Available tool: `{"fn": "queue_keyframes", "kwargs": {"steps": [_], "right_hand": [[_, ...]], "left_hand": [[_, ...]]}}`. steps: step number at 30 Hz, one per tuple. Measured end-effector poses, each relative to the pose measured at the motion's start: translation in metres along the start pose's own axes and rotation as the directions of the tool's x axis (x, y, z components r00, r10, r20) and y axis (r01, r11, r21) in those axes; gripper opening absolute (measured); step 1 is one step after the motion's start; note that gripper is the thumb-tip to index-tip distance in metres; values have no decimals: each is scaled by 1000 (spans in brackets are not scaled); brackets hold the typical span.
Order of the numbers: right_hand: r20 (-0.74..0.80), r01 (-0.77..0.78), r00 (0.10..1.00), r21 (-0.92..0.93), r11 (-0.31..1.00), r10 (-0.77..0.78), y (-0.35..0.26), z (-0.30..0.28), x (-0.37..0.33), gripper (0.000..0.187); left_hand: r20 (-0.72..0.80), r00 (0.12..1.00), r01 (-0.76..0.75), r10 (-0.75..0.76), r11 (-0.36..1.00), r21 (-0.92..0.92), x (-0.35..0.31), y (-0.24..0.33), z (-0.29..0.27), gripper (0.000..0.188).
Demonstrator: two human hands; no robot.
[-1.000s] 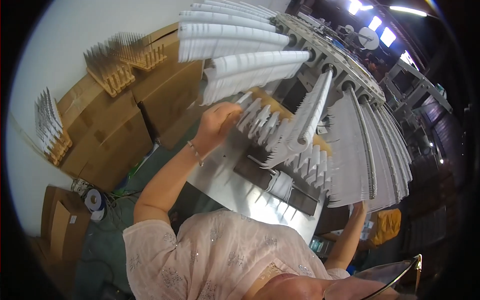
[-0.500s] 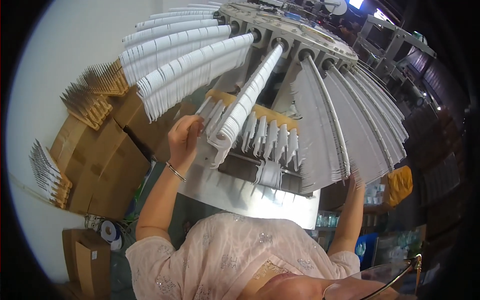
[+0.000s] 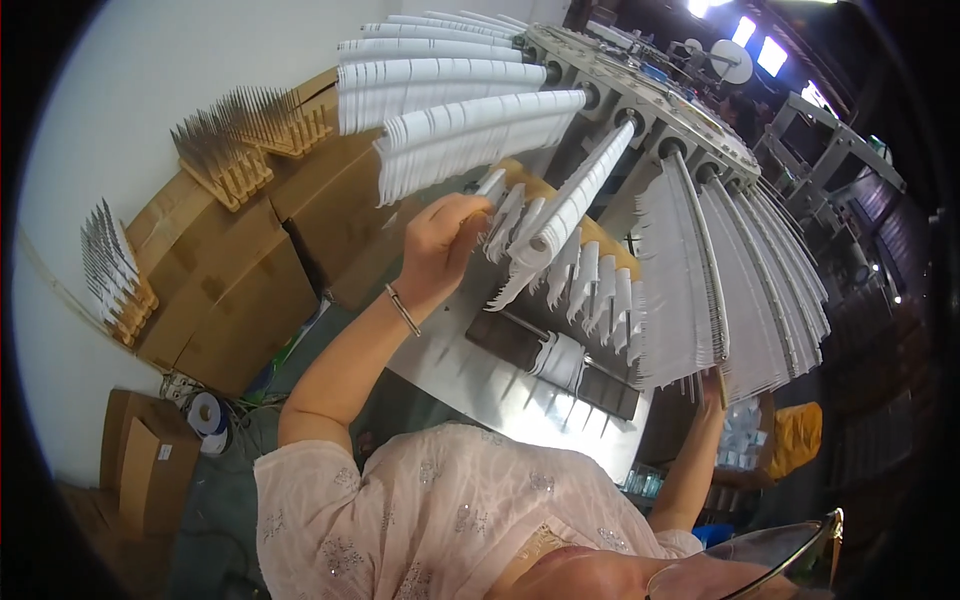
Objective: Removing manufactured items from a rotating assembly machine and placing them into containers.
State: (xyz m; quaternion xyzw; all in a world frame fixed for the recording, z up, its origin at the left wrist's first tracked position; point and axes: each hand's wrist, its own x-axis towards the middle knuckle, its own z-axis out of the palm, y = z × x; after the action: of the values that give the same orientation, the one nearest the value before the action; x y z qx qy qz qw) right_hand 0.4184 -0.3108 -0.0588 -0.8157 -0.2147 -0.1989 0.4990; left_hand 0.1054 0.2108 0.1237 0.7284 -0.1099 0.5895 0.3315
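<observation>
My left hand [image 3: 445, 242], with a bangle at the wrist, is closed on the left end of a wooden pin rack [image 3: 606, 249]. White, thin, ragged-edged pieces [image 3: 562, 272] hang on its pins. At the rack's right end, behind a hanging white sheet, is my right hand [image 3: 712, 394]; a wood-coloured edge and several pin tips show beside it, and its fingers are mostly hidden. A rod wrapped in white pieces [image 3: 578, 200] points toward me over the rack, one of many rods fanning from a round machine [image 3: 690, 92].
White pieces [image 3: 480, 118] line the left rods, and white sheets [image 3: 672, 290] hang from the right ones. Below is a shiny metal table [image 3: 475, 395]. Pin racks [image 3: 220, 170] stand on cardboard boxes [image 3: 215, 310] at left. A yellow bag [image 3: 796, 440] is at right.
The view has shifted, so the machine and boxes sit further right or higher. Both hands stay at the rack's ends, and the rack looks more steeply tilted, right end lower.
</observation>
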Motion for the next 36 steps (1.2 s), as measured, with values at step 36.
{"fn": "queue_keyframes", "kwargs": {"steps": [36], "right_hand": [[6, -200, 970, 592, 781, 244, -94, 20, 38, 23]], "left_hand": [[85, 994, 77, -74, 997, -32, -26, 2, -12, 9]]}}
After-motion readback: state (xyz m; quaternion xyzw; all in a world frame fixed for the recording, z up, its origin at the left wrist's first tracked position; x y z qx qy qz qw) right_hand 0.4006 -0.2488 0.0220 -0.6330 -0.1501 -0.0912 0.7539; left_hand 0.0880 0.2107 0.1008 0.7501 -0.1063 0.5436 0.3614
